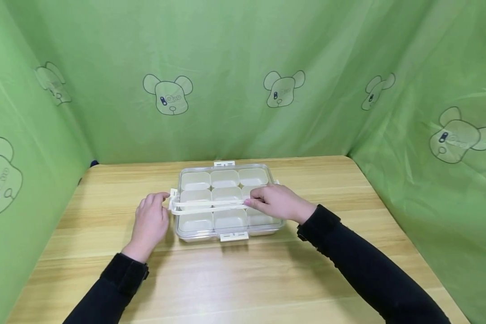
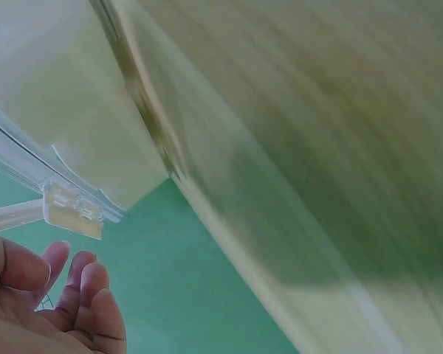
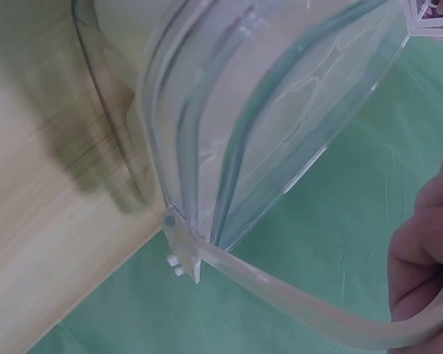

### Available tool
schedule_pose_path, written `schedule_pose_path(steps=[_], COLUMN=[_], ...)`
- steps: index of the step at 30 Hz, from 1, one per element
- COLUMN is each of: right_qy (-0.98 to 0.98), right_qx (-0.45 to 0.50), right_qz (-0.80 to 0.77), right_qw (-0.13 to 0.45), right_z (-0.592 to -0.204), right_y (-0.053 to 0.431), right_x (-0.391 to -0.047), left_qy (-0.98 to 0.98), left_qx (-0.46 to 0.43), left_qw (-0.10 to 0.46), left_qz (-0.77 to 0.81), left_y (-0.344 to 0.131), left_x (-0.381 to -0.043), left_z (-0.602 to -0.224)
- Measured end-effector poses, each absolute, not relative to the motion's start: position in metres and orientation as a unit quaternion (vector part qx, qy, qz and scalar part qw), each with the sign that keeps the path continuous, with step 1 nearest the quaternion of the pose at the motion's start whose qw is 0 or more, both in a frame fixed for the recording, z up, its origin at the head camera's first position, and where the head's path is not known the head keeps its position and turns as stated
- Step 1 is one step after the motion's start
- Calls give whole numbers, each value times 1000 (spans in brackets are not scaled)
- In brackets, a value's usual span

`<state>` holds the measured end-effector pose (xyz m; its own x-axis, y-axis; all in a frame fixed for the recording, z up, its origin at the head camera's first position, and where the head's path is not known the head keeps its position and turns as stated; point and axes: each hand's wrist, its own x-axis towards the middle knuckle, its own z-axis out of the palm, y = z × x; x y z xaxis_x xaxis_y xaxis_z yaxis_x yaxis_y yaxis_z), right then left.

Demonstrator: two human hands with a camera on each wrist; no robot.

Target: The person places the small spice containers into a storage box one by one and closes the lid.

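Note:
A clear-lidded storage box (image 1: 194, 231) with several cream compartments sits on the table. Its white carry handle (image 1: 210, 209) spans the lid from left to right. My right hand (image 1: 278, 201) grips the handle toward its right end, fingers curled round it; the right wrist view shows the handle (image 3: 303, 302) running from the box's corner into that hand (image 3: 428, 228). Beside the left side latch (image 1: 173, 198) is my left hand (image 1: 150, 222), fingers loosely bent and holding nothing. The left wrist view has a gap between those fingertips and the latch (image 2: 74, 214).
White latches also show at the back (image 1: 224, 164) and front (image 1: 234, 236) of the box. The wooden table (image 1: 210, 279) runs back to green curtains (image 1: 227, 121) with bear-face prints, which also stand at the left and right.

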<state>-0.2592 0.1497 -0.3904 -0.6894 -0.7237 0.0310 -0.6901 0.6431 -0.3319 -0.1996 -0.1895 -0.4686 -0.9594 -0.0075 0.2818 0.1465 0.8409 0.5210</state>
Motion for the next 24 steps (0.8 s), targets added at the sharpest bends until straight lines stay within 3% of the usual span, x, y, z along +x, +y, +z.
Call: schedule_pose_path(steps=[24], right_qy=[889], right_qx=[-421], right_qz=[-178], right_qw=[21], right_z=[-395], right_y=[151], right_x=[-254], left_qy=[-948], left_qx=[-42], left_qw=[143], left_qz=[-280], left_y=[-192], left_x=[-202], left_z=[-472])
